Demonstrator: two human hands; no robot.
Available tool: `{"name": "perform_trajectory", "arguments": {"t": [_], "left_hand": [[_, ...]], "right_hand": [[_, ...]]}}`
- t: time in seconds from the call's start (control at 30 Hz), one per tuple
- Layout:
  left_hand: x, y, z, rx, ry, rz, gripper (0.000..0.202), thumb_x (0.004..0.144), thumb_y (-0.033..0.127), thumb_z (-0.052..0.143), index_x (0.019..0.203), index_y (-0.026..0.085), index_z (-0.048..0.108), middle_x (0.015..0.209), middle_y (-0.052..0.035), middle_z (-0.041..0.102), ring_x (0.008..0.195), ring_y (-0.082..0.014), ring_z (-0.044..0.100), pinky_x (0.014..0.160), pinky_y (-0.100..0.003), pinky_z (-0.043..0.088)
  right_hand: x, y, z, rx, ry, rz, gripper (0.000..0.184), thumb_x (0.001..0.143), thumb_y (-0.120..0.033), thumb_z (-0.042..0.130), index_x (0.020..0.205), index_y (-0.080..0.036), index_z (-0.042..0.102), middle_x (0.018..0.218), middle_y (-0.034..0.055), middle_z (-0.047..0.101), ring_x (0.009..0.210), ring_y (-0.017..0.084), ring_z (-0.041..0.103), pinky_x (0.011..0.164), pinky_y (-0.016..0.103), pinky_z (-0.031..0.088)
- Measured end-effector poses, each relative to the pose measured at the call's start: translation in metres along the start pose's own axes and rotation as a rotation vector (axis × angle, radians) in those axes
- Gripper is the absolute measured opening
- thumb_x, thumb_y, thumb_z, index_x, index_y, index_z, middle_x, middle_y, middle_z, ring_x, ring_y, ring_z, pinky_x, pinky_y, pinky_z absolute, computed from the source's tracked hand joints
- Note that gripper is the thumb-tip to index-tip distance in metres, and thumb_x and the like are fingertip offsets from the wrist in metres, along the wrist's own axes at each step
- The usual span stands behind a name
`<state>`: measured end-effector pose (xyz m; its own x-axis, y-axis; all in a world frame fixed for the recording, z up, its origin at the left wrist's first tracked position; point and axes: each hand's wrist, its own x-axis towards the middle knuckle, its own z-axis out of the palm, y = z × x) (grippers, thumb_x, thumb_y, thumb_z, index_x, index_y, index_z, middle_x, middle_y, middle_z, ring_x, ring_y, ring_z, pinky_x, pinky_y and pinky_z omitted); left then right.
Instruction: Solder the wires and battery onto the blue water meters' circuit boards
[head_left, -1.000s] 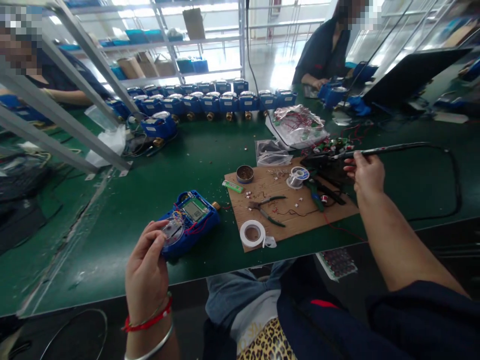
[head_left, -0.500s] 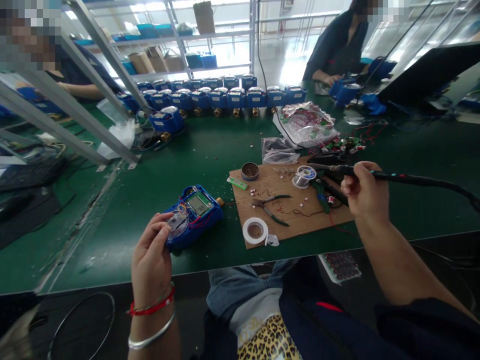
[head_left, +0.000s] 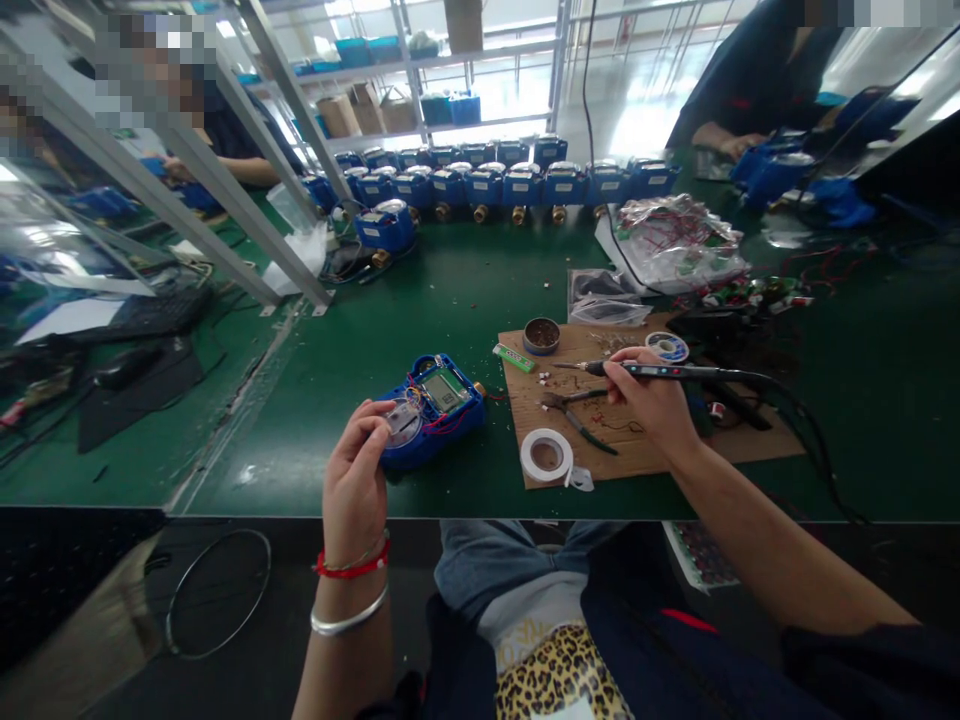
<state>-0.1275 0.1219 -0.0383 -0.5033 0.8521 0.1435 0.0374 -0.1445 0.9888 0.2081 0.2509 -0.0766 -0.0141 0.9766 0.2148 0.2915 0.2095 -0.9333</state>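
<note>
A blue meter with an exposed circuit board, a small display and thin coloured wires lies open on the green bench. My left hand pinches the near left edge of its round clear part. In my right hand is a soldering iron, held like a pen over the cardboard sheet, its tip pointing left towards the meter. Under and around the iron lie pliers, a roll of white tape, a small round tin and a solder spool.
Several blue meters stand in rows at the back, and one more sits by the metal posts. A bag of wired parts lies at the back right. Co-workers sit across the bench. The iron's cable trails right.
My right hand has carried the soldering iron left, from beside the solder spool to above the pliers. My left hand stays on the meter. The camera view has shifted left.
</note>
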Motion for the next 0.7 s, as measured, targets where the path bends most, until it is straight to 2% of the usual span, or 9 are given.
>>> {"name": "perform_trajectory", "arguments": {"t": [0.2,0.4,0.53,0.7], "left_hand": [[0.0004,-0.0021,-0.0018,-0.048,-0.009,-0.01,0.014,0.083,0.03,0.063,0.076,0.019,0.058,0.12,-0.007,0.059,0.122,-0.0255,0.047,0.1,-0.039,0.041],[0.0,0.0003,0.0002,0.01,0.015,0.017,0.016,0.082,0.032,0.062,0.074,0.019,0.058,0.115,-0.0069,0.061,0.121,-0.0263,0.048,0.1,-0.04,0.042],[0.0,0.0014,0.0012,-0.015,0.015,0.025,0.014,0.082,0.031,0.063,0.073,0.02,0.059,0.113,-0.0071,0.062,0.12,-0.0265,0.048,0.101,-0.042,0.041],[-0.0002,0.0014,0.001,-0.032,0.021,0.02,0.013,0.082,0.03,0.064,0.075,0.019,0.06,0.114,-0.0076,0.062,0.12,-0.0263,0.048,0.103,-0.042,0.04]], "right_hand": [[0.0029,0.0018,0.003,-0.083,-0.001,-0.015,0.031,0.085,-0.05,0.06,0.097,-0.021,0.055,0.063,-0.0028,0.062,0.052,0.013,0.058,0.053,0.026,0.046],[0.0029,0.0039,0.0032,-0.102,-0.026,-0.023,0.033,0.085,-0.052,0.059,0.098,-0.021,0.055,0.065,-0.0024,0.062,0.053,0.014,0.059,0.053,0.027,0.046],[0.0021,0.0022,0.0031,-0.15,-0.014,-0.024,0.033,0.085,-0.051,0.06,0.097,-0.021,0.055,0.064,-0.0025,0.062,0.054,0.014,0.059,0.057,0.029,0.047],[0.002,-0.0003,0.0026,-0.139,-0.011,0.0,0.032,0.085,-0.051,0.06,0.097,-0.021,0.054,0.067,-0.0015,0.063,0.054,0.015,0.06,0.055,0.028,0.046]]}}
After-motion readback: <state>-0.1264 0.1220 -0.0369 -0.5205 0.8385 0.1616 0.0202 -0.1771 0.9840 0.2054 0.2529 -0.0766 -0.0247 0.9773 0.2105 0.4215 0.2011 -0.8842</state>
